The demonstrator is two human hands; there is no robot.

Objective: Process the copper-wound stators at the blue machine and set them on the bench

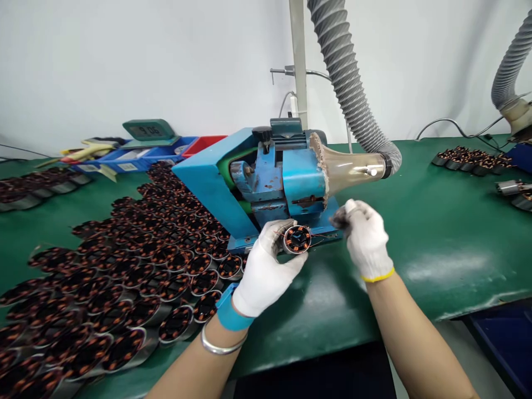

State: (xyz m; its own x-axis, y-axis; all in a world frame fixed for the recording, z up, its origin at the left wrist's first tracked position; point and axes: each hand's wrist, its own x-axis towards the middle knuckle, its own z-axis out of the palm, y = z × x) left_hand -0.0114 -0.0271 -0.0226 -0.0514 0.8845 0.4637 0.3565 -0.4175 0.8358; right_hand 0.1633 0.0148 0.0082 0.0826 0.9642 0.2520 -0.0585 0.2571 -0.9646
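1. Bare forearms (415, 332) reach in from our near edge; a smooth, shiny metal bangle (220, 346) and a flat blue strap (234, 313) circle the left wrist.
2. Our left hand (270, 266), in a white knit glove, is clamped on one stator (297, 239), thumb below its rim and fingers on the far left side. It is a short metal cylinder with copper coils round a dark core; its axis points up towards us, so we see the round face.
3. Our right hand (368, 238), gloved with a yellow cuff, is apart from the stator, to its right and slightly beyond. Thin wires (321, 238) run from the rim towards that side. Its greyed fingertips (341, 218) are bunched together and blurred; we cannot tell whether they pinch anything.
4. Other stators (177, 321) stand packed to our left on the glossy green bench (436, 238).
5. Just beyond the held stator sits the machine (305, 172): chipped blue metal, with a cloudy, tapered funnel (351, 170) on its right side.
6. Farther off, a ribbed grey hose (344, 72) rises from the funnel; a green clock (149, 130) sits by blue plastic bins (143, 160), before a plain white wall (166, 55).
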